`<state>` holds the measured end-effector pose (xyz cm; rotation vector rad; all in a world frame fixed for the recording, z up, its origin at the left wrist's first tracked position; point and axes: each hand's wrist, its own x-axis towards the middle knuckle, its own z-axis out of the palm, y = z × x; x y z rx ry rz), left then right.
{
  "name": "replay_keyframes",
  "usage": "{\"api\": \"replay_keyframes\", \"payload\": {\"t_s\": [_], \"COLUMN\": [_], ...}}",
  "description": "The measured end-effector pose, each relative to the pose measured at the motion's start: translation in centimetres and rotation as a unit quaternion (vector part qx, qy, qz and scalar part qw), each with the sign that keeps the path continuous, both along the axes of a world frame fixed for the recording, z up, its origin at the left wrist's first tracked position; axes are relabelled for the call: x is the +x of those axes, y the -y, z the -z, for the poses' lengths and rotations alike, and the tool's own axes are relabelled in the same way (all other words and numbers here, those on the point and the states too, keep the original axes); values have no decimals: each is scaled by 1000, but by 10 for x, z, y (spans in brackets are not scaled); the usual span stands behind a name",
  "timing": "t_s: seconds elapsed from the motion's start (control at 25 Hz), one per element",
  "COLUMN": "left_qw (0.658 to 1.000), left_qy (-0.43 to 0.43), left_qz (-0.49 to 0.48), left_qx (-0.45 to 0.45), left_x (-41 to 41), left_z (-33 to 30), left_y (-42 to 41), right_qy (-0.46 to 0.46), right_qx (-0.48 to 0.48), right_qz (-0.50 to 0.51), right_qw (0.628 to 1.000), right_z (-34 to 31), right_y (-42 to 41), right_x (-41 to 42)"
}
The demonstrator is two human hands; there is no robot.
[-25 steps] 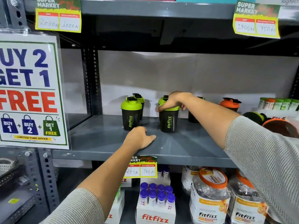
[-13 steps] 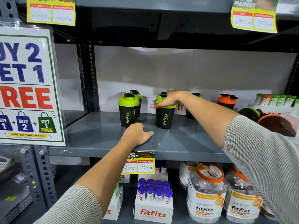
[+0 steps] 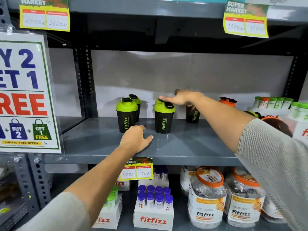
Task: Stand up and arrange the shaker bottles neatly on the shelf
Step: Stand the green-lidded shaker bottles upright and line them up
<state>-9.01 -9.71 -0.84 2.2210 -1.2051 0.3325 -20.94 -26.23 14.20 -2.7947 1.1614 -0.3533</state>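
Now my right hand (image 3: pixel 180 98) hovers spread and empty, nearest the upright shaker bottle (image 3: pixel 192 115) toward the shelf's (image 3: pixel 183 147) back edge; my left hand (image 3: pixel 135 140) rests loose near the front edge.

The shelf (image 3: pixel 183 145) under the left hand's fingertips (image 3: pixel 150 137) looks like painted grey metal, smooth and semi-glossy, catching soft reflections. Just beyond those fingertips, the shaker bottle (image 3: pixel 164 120) has a dark translucent plastic body with a smooth, satin-sheen green lid; another like it (image 3: pixel 126 118) stands beside the knuckles. The sleeve (image 3: pixel 275 157) behind the right hand (image 3: pixel 181 98) is a finely textured matt knit. Below the left wrist hangs a glossy paper price tag (image 3: pixel 137 170).
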Motion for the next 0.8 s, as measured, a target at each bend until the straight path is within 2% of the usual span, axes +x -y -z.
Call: {"api": "replay_keyframes", "payload": {"t_s": [0.08, 0.16, 0.4, 0.52, 0.68, 0.8], "left_qw": [998, 994, 970, 965, 961, 959], "left_qy": [43, 73, 118, 97, 26, 13], "left_qz": [34, 79, 198, 202, 177, 169], "left_qx": [-33, -25, 71, 139, 211, 229], "left_x": [-12, -30, -103, -123, -117, -111], "left_z": [-4, -14, -24, -21, -7, 0], "left_y": [-2, 7, 84, 118, 138, 143], "right_qy": [15, 46, 83, 70, 42, 41], "right_qx": [-72, -114, -130, -134, -149, -136], "right_qz": [44, 93, 192, 210, 219, 235], "right_qw": [996, 988, 969, 966, 963, 962], "right_z": [-2, 0, 11, 22, 39, 41], "right_y": [20, 46, 110, 137, 163, 175], "right_x": [-28, -60, -145, -167, -164, -158]}}
